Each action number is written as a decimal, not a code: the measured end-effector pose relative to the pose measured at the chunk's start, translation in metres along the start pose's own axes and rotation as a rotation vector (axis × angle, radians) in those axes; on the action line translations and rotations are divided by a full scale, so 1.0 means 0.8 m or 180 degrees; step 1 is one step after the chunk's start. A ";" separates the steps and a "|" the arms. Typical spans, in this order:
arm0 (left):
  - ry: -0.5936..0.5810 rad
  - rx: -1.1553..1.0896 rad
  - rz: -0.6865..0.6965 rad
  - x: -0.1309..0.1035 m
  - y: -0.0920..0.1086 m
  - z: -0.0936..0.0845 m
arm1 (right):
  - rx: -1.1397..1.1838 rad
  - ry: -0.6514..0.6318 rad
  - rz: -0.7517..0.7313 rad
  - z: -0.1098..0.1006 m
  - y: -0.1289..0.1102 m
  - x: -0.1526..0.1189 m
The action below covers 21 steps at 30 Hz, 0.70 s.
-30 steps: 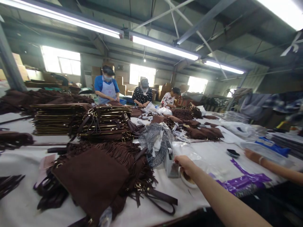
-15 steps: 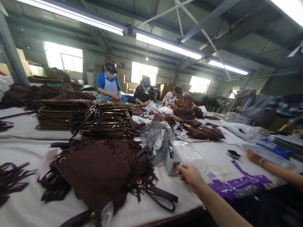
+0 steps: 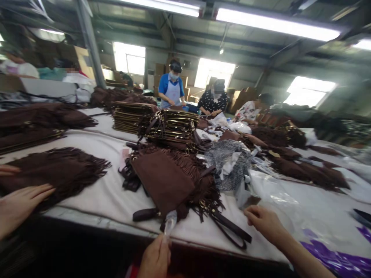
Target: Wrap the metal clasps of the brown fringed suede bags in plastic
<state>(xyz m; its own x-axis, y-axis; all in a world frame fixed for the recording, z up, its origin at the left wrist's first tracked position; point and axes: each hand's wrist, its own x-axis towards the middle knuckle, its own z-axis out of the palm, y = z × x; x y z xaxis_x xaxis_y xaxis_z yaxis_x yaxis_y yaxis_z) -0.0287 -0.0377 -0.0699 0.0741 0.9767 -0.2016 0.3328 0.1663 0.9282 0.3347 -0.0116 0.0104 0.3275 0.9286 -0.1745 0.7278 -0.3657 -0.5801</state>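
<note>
My left hand point(image 3: 155, 256) reaches up from the bottom edge, its fingers pinched on a small clear plastic piece point(image 3: 171, 219). The plastic hangs by the lower corner of a dark brown suede-like bag point(image 3: 164, 179), which lies flat with fringe and straps around it. My right hand point(image 3: 265, 224) is closed beside a grey box-like holder point(image 3: 242, 193), thumb and fingers together. What it pinches, if anything, is too small to make out. A dark strap loop point(image 3: 232, 229) lies left of the right hand.
Stacked brown bags point(image 3: 171, 129) stand behind. Crumpled grey speckled wrap point(image 3: 227, 160) and purple plastic point(image 3: 330, 255) lie to the right. At left, a co-worker's hands point(image 3: 26, 202) rest on another fringed bag point(image 3: 69, 170). Several people work across the table.
The view has swung left, shifting the table's contents rightward. My left hand has come into view at the clear plastic. A neighbour's hand at right has left the picture; another's hands show at left.
</note>
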 end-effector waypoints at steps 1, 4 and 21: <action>0.0067 -0.0026 0.0006 -0.003 0.001 0.000 | 0.0066 -0.0372 -0.0209 0.011 -0.016 -0.012; 0.0168 0.0096 0.0084 -0.009 0.004 0.000 | 0.0430 -0.1338 -0.0588 0.054 -0.082 -0.052; 0.0460 0.1756 0.0973 -0.032 -0.012 -0.033 | -0.0141 -0.2356 -0.0729 0.213 -0.258 -0.063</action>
<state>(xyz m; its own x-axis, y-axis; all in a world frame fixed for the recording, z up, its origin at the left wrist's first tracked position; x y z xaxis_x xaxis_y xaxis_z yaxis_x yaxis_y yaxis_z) -0.0587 -0.0604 -0.0655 0.1276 0.9838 0.1262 0.7539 -0.1789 0.6322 0.0654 0.0282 0.0033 -0.3107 0.7758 -0.5492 0.7573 -0.1471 -0.6362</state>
